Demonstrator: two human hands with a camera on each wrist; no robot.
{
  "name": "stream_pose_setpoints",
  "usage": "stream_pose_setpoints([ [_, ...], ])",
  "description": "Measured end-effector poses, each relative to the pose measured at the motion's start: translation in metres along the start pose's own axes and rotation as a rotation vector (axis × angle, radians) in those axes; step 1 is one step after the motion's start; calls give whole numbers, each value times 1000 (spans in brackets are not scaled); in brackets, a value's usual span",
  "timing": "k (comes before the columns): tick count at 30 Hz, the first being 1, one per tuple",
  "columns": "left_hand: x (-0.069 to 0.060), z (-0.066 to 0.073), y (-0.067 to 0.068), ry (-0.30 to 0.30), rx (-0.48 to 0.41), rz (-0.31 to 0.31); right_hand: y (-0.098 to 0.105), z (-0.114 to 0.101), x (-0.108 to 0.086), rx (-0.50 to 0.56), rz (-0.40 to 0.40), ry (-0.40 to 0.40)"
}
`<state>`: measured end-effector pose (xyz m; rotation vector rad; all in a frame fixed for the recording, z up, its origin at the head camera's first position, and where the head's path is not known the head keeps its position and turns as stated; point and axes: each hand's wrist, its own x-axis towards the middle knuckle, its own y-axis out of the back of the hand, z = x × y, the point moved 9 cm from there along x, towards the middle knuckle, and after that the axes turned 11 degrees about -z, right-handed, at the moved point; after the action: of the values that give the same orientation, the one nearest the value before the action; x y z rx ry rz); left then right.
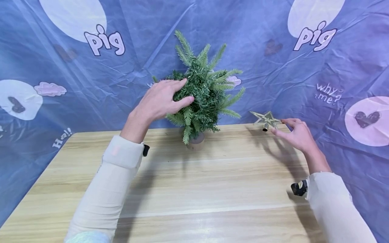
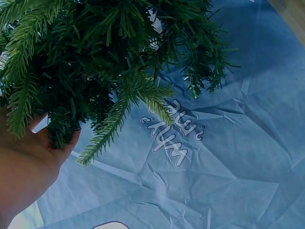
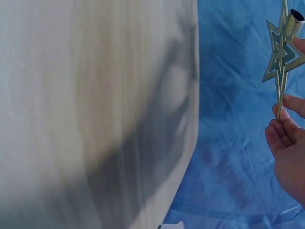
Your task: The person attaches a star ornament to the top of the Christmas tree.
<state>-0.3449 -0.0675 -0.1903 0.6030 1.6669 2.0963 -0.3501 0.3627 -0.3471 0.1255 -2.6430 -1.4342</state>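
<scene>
A small artificial Christmas tree stands on the table, its base partly hidden by low branches. Lighter sprigs stick out through darker green, tinsel-like foliage. My left hand rests on the tree's left side, thumb and forefinger spread apart against the foliage. Seen from the left wrist, some fingers of that hand disappear behind the needles. Over at the table's back right, my right hand pinches one point of a gold star tree topper. The right wrist view shows the star edge-on, with its short hollow socket.
The wooden table ends at the back against a blue printed cloth, which hangs close behind the tree. Its right side also borders the cloth. Small black devices are strapped at both wrists.
</scene>
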Motion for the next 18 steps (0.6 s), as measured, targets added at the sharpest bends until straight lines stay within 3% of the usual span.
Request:
stream_pose_setpoints([
  [18, -2, 2, -1, 8, 14, -8, 20, -36, 0, -9, 99, 39],
])
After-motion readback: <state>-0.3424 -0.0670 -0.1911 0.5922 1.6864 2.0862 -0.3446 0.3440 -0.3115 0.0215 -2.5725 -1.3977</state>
